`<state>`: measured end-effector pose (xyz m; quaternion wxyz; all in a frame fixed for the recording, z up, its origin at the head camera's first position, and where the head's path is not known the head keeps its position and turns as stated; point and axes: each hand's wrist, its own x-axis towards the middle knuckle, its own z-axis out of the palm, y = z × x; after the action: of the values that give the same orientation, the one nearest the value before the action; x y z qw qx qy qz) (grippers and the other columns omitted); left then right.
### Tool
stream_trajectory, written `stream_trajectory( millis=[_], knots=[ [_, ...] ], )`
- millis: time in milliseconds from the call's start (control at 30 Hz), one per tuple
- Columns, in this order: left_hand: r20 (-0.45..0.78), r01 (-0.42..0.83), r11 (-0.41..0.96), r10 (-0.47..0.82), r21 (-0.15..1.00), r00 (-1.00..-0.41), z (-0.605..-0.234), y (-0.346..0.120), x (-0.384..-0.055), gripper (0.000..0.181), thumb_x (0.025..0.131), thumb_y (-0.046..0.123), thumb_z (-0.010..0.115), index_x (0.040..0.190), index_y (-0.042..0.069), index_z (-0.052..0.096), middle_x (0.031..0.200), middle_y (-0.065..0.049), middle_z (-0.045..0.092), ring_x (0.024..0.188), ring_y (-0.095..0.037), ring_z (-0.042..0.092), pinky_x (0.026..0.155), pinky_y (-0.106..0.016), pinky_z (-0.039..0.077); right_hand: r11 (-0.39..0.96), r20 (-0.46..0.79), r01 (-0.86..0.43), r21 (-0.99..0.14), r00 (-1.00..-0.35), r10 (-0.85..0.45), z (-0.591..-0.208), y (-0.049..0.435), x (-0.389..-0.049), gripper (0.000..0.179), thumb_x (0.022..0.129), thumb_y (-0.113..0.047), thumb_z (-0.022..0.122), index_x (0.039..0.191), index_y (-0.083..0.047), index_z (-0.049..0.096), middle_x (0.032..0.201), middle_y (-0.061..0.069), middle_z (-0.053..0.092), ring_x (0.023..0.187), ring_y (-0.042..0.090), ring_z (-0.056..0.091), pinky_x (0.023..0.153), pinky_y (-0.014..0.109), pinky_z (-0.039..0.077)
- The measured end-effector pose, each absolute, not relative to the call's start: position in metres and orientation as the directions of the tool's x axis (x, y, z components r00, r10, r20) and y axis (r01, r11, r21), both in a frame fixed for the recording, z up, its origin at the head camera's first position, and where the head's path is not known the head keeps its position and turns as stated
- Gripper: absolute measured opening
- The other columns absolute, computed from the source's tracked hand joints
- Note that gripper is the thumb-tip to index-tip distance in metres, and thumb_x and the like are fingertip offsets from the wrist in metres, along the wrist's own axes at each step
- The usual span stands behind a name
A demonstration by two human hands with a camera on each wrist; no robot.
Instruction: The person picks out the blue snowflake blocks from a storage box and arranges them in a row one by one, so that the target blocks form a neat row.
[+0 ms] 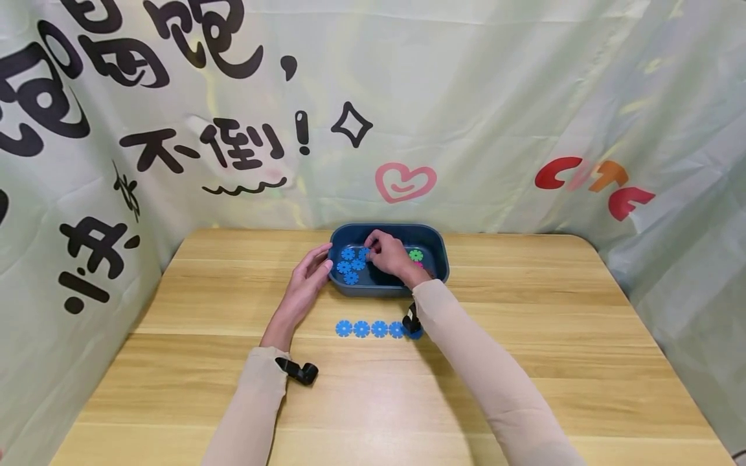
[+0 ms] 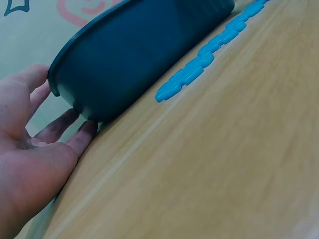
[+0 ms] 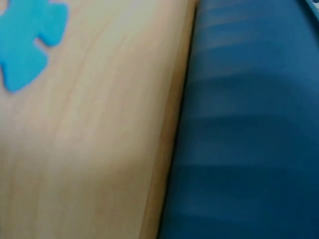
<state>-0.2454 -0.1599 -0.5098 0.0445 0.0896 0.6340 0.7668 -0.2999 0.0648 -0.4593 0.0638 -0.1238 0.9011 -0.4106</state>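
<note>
A dark blue plastic bin stands near the back of the table. Spread fingers of my left hand touch the outside of its left end, at the rim and lower wall in the left wrist view. My right hand reaches into the bin, thumb and forefinger pinching a blue snowflake disc. More blue snowflake discs lie in the bin's left part. A green disc and a pink disc, partly hidden, lie right of that hand. The right wrist view shows no fingers.
In front of the bin, several blue snowflake discs form a row on the wooden table; my right wrist camera overlaps its right end. A printed cloth hangs behind the table and along its sides.
</note>
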Motion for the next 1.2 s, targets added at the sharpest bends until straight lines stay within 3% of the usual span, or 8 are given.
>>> stream_trajectory(
  millis=[267, 433, 733, 1200],
  knots=[
    [0.071, 0.039, -0.178, 0.181, 0.983, -0.981, -0.509, -0.161, -0.244, 0.051, 0.104, 0.03, 0.061, 0.152, 0.018, 0.048, 0.157, -0.009, 0.039, 0.143, -0.026, 0.039, 0.112, -0.04, 0.04, 0.504, -0.003, -0.143, -0.852, -0.961, -0.277, -0.453, 0.072, -0.296, 0.013, 0.103, -0.002, 0.055, 0.114, -0.003, 0.061, 0.092, 0.013, 0.062, 0.086, 0.027, 0.072, 0.08, 0.036, 0.06],
    [0.068, 0.035, -0.185, 0.177, 0.982, -0.982, -0.509, -0.163, -0.243, 0.049, 0.104, 0.029, 0.061, 0.151, 0.02, 0.049, 0.157, -0.008, 0.039, 0.143, -0.025, 0.039, 0.113, -0.039, 0.04, 0.414, -0.018, -0.109, -0.904, -0.957, -0.291, -0.448, 0.075, -0.291, 0.013, 0.104, -0.002, 0.054, 0.115, -0.004, 0.061, 0.098, 0.017, 0.063, 0.086, 0.028, 0.072, 0.077, 0.034, 0.061],
    [0.08, 0.045, -0.176, 0.194, 0.983, -0.978, -0.508, -0.16, -0.243, 0.054, 0.103, 0.03, 0.061, 0.153, 0.016, 0.046, 0.158, -0.011, 0.037, 0.143, -0.026, 0.039, 0.112, -0.04, 0.04, 0.408, 0.049, -0.177, -0.896, -0.951, -0.305, -0.444, 0.087, -0.281, 0.02, 0.102, -0.003, 0.06, 0.121, 0.0, 0.063, 0.101, 0.014, 0.063, 0.086, 0.03, 0.07, 0.074, 0.033, 0.061],
    [0.075, 0.034, -0.207, 0.192, 0.978, -0.978, -0.509, -0.159, -0.243, 0.051, 0.104, 0.026, 0.06, 0.153, 0.017, 0.047, 0.157, -0.01, 0.039, 0.143, -0.026, 0.038, 0.113, -0.038, 0.039, 0.4, 0.123, -0.231, -0.887, -0.953, -0.279, -0.433, 0.097, -0.259, 0.021, 0.102, -0.008, 0.062, 0.123, -0.006, 0.065, 0.101, 0.01, 0.065, 0.089, 0.034, 0.07, 0.076, 0.033, 0.06]
  ],
)
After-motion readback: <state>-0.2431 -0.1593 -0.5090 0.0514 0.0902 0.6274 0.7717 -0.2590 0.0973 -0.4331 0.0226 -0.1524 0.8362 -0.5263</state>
